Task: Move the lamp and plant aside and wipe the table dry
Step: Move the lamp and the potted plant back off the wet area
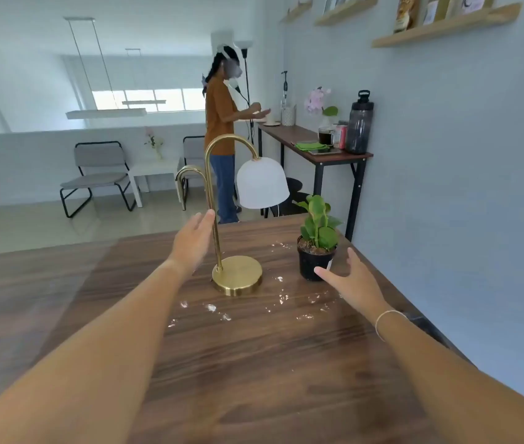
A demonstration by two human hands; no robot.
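Note:
A brass lamp (237,274) with a curved neck and a white dome shade stands on the dark wooden table (254,363). To its right sits a small green plant in a black pot (315,251). Water droplets (211,307) lie scattered on the tabletop around both. My left hand (194,241) is open just left of the lamp's stem, fingertips near it. My right hand (348,283) is open beside the pot's lower right, thumb and fingers spread, not clearly touching it.
The table's right edge runs along a pale blue wall. Beyond it stands a narrow console table (318,145) with a green cloth (309,145), a mug, a can and a dark bottle. A person (220,129) stands behind the lamp. Chairs (100,174) sit at the back left.

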